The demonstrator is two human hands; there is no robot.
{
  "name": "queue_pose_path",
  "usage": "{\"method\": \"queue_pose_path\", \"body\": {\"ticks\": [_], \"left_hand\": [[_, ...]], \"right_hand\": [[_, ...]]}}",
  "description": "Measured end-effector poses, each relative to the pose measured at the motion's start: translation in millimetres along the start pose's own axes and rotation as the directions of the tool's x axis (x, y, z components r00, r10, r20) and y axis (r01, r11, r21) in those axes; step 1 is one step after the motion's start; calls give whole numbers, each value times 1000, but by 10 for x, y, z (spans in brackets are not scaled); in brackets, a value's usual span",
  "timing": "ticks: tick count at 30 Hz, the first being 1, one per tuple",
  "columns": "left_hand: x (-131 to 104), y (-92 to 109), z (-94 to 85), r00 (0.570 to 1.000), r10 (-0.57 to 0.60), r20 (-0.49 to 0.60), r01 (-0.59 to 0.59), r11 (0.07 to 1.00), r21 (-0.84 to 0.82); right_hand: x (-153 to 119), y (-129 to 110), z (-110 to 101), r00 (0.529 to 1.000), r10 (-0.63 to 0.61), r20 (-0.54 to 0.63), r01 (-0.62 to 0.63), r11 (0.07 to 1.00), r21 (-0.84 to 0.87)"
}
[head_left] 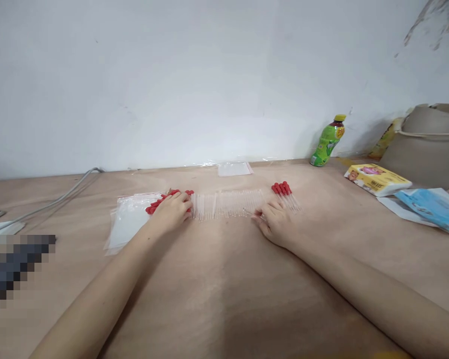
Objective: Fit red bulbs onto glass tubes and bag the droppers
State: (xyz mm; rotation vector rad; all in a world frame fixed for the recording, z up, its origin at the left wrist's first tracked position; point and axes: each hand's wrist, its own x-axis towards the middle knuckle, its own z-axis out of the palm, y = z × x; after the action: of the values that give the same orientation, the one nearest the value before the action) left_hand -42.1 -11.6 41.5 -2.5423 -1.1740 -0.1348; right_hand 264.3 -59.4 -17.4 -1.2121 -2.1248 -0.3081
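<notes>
A row of thin clear dropper tubes lies side by side across the middle of the table. My left hand is at the row's left end, over a pile of red rubber bulbs. Its fingers are curled down, with red showing at the fingertips. At the right end, my right hand pinches a single clear tube, whose tip points left. Just beyond that hand, several droppers with red bulbs on their tubes lie together; the hand partly hides them.
Clear plastic bags lie under the left forearm, and more bags lie by the wall. A green bottle, yellow tissue pack, blue pack and grey-beige bucket are at right. A grey cable runs along the left.
</notes>
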Motion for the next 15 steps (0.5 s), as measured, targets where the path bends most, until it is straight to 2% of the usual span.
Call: {"method": "queue_pose_path", "body": {"ticks": [4, 8, 12, 15], "left_hand": [[-1, 16, 62, 998, -47, 36, 45, 998, 43], [27, 0, 100, 999, -44, 8, 44, 998, 36], [44, 47, -5, 992, -90, -84, 79, 988, -135], [53, 249, -145, 977, -147, -155, 82, 929, -360]], "right_hand": [[32, 11, -15, 1000, -25, 3, 25, 999, 47], [39, 19, -6, 1000, -24, -15, 25, 998, 50], [36, 25, 10, 998, -43, -41, 46, 997, 69], [33, 38, 28, 998, -54, -42, 58, 994, 89]]}}
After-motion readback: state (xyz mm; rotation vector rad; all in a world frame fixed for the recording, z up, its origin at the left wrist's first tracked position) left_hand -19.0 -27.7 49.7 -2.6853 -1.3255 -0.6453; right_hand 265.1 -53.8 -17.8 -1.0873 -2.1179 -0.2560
